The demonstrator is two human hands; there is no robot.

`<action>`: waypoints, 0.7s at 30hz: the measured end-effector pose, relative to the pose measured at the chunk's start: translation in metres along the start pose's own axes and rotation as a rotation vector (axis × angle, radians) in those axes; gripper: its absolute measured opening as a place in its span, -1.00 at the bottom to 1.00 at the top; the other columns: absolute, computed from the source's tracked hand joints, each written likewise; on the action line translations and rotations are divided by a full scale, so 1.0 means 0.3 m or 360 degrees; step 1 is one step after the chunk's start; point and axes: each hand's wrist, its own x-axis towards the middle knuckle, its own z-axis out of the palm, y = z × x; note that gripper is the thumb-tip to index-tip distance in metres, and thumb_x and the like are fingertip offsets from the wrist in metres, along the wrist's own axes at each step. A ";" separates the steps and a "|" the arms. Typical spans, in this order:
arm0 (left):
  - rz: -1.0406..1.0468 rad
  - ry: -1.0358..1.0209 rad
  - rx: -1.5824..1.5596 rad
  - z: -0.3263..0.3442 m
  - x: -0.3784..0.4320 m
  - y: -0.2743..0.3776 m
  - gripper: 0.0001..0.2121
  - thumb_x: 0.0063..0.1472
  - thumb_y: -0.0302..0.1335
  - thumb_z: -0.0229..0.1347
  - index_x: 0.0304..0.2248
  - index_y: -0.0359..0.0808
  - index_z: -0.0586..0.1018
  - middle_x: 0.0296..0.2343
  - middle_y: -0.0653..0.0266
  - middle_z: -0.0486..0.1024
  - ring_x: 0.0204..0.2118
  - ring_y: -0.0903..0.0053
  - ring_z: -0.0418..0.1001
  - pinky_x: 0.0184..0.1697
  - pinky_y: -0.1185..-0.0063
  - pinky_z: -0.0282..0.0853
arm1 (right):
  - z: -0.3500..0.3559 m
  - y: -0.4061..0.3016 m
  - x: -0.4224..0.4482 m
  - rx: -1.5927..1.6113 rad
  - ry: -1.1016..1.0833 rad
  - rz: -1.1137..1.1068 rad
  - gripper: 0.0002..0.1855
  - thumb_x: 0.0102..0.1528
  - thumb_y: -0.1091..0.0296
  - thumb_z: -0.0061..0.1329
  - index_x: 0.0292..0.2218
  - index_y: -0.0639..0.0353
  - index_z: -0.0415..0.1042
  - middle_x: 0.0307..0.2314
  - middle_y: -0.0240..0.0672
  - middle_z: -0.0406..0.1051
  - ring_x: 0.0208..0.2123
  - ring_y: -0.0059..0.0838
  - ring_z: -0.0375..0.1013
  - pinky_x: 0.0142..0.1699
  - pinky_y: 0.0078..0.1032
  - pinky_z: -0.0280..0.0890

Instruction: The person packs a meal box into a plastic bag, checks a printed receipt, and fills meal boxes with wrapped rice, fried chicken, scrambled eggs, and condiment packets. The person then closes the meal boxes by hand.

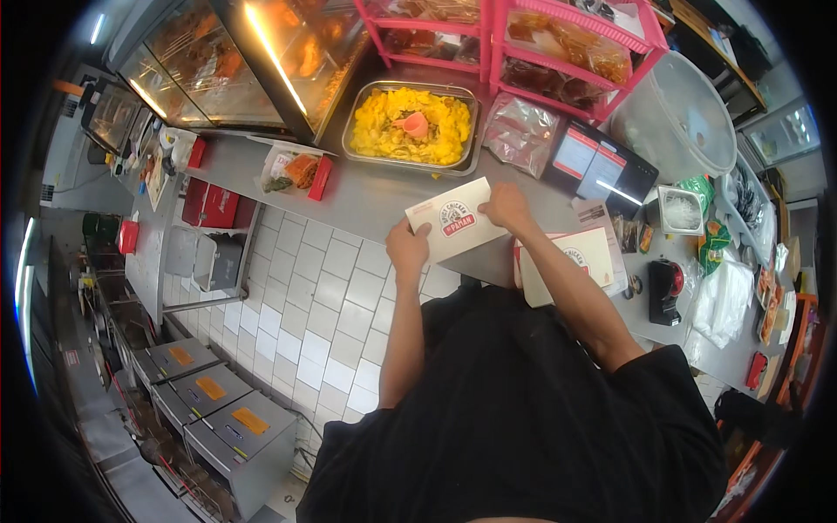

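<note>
A flat, folded cream paperboard food carton (439, 238) with a printed logo is held out at the counter's near edge. My left hand (409, 247) pinches its left end, thumb on top. At the opposite end, my right hand (510, 208) grips the upper right corner. Below my right forearm lies a stack of similar flat cartons (537, 278), partly hidden by the arm. Beyond the held carton, a metal tray (480, 134) contains yellow food (444, 140), probably rice, with a pink scoop (414, 124) in it. An open carton (271, 171) of fried chicken and greens stands farther left.
A lit glass display case (216, 78) and pink plastic racks (489, 46) line the back. Rightward are a plastic packet (520, 134), a tablet (592, 163), a large translucent tub (673, 121), a tape dispenser (664, 297) and white plastic bags (726, 304). Grey metal units (245, 435) stand lower left.
</note>
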 end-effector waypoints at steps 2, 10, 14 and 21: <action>-0.0053 -0.0061 0.0046 -0.011 0.031 0.003 -0.68 0.07 -0.42 0.19 -0.17 -0.32 0.54 -0.36 0.04 0.56 -0.28 0.22 0.52 -0.18 0.40 0.39 | -0.012 0.006 0.017 0.0048 -0.0027 0.0073 -0.51 -0.09 0.13 0.21 -0.19 0.30 0.51 -0.26 0.10 0.48 -0.14 0.03 0.45 0.00 -0.22 0.31; -0.0112 -0.0279 -0.0412 -0.074 0.061 0.071 -0.68 0.19 -0.33 0.06 -0.13 -0.34 0.57 -0.39 0.15 0.59 -0.32 0.45 0.51 -0.20 0.53 0.36 | -0.078 0.139 0.064 0.0726 -0.0303 -0.0207 -0.47 -0.04 -0.01 0.20 -0.17 0.24 0.51 -0.30 -0.22 0.50 -0.26 -0.40 0.49 -0.15 -0.46 0.41; -0.0160 -0.0544 -0.0441 -0.170 0.094 0.081 -0.58 0.22 -0.19 0.02 -0.10 -0.39 0.56 -0.38 0.24 0.58 -0.33 0.50 0.49 -0.19 0.59 0.35 | -0.173 0.085 0.030 0.0912 -0.0454 0.0146 -0.43 0.08 -0.18 0.01 -0.19 0.23 0.50 -0.34 -0.31 0.47 -0.31 -0.48 0.46 -0.17 -0.46 0.44; -0.0088 -0.0614 -0.0231 -0.150 0.140 0.032 -0.54 0.23 -0.13 -0.02 -0.21 -0.44 0.60 -0.39 0.20 0.58 -0.35 0.42 0.51 -0.21 0.50 0.36 | -0.059 0.133 0.130 0.0483 -0.0158 -0.0119 -0.53 0.10 -0.05 -0.03 -0.27 0.23 0.57 -0.38 -0.17 0.52 -0.33 -0.37 0.52 -0.20 -0.44 0.42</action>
